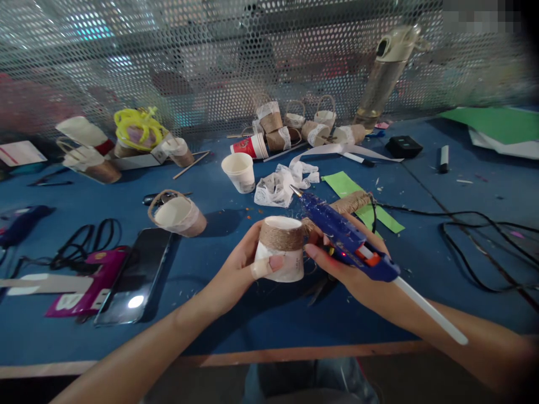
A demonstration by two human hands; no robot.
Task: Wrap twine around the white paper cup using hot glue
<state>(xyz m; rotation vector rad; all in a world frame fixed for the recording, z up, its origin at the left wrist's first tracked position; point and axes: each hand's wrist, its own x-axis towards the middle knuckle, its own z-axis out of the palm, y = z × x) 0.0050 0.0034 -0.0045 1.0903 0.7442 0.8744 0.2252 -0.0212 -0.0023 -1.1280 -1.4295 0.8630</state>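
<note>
My left hand (252, 252) is closed around a paper cup (281, 268), with a bandage on the thumb. The cup's narrow end points up, and brown twine (280, 234) is wound round its upper part. A blue hot glue gun (337, 230) is in my right hand (353, 275), its nozzle pointing away to the upper left and a white glue stick (433, 311) jutting out behind. My right fingers are close to the cup's right side, partly hidden by the gun. Behind the gun lies a roll of twine (352, 201). White lace (275, 188) lies beyond the cup.
A small twine-wrapped basket (179, 216), a phone (135, 280) and a purple packet (90, 280) are at left. A white paper cup (239, 173) stands ahead, with several finished baskets (315, 132) behind. Green paper strips (343, 185), a black cable (455, 235) and a bottle (385, 78) are at right.
</note>
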